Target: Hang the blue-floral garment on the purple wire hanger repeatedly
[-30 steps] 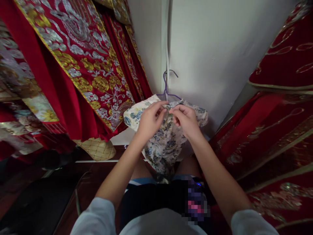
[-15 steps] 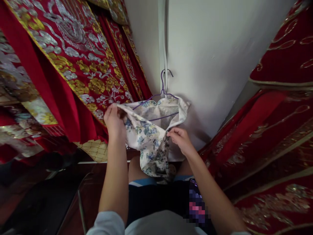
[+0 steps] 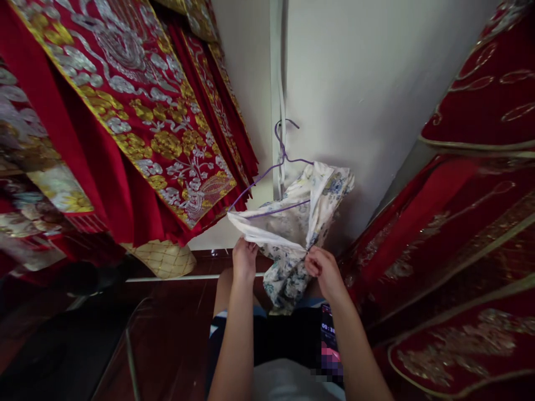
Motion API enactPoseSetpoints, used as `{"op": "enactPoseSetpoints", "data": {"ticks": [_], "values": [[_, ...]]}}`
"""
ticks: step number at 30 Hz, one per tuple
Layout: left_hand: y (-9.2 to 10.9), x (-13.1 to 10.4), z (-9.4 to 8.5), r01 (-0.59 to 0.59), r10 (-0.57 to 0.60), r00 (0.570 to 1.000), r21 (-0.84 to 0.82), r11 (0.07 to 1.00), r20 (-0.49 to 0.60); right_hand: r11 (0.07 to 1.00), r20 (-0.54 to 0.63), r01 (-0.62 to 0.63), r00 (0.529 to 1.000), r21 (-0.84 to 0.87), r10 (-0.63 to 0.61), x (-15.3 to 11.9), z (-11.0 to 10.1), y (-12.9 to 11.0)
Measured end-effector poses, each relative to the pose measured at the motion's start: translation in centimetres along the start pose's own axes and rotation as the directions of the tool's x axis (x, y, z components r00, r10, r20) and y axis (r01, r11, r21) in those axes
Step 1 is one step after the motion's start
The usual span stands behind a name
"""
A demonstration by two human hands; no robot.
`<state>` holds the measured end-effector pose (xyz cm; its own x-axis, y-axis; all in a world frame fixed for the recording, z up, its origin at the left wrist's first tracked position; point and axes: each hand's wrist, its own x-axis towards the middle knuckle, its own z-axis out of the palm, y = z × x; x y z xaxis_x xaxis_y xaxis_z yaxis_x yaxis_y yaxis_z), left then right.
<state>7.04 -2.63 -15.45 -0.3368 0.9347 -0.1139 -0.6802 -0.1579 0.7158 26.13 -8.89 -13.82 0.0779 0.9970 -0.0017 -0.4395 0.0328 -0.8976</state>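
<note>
A white garment with a blue floral print (image 3: pixel 301 223) hangs half off a thin purple wire hanger (image 3: pixel 273 167), whose left arm is bare. The hanger's hook is up by a white strip on the wall. My left hand (image 3: pixel 244 259) grips the garment's lower left edge. My right hand (image 3: pixel 322 268) pinches a fold of the same cloth on the right. Both hands are below the hanger, and the cloth's tail droops between my forearms.
Red robes with gold and silver embroidery (image 3: pixel 137 111) hang close on the left, and more red embroidered cloth (image 3: pixel 468 184) fills the right. A pale wall (image 3: pixel 368 83) stands straight ahead. Dark reddish floor (image 3: pixel 167 334) lies below. A phone screen (image 3: pixel 328 328) shows at my waist.
Both hands have moved down from the hanger's neck to the garment's lower edges. The garment has slipped off the hanger's left arm and opened out.
</note>
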Motion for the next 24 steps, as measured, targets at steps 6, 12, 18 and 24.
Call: {"op": "enactPoseSetpoints", "data": {"ticks": [6, 12, 18, 24], "values": [[0.8, -1.9, 0.0, -0.123, -0.009, 0.96, 0.452, 0.884, 0.279, 0.961, 0.075, 0.021, 0.997, -0.276, 0.0, -0.8, -2.4, -1.6], [2.5, -5.4, 1.7, -0.166, -0.093, 0.854, 0.437, 0.884, 0.511, 0.778, 0.21, -0.062, 0.946, -0.625, 0.245, -0.8, -4.4, -0.4], [3.3, -9.2, 4.5, -0.253, -0.169, 0.645, 0.417, 0.873, 0.745, 0.937, 0.067, -0.071, 0.993, -0.343, 0.099, -0.1, -2.5, 0.5], [3.0, -11.8, 5.5, -0.49, -0.221, 0.399, 0.411, 0.769, 0.89, 0.944, 0.229, -0.016, 0.969, -0.329, 0.096, -1.3, -0.8, 1.7]]}}
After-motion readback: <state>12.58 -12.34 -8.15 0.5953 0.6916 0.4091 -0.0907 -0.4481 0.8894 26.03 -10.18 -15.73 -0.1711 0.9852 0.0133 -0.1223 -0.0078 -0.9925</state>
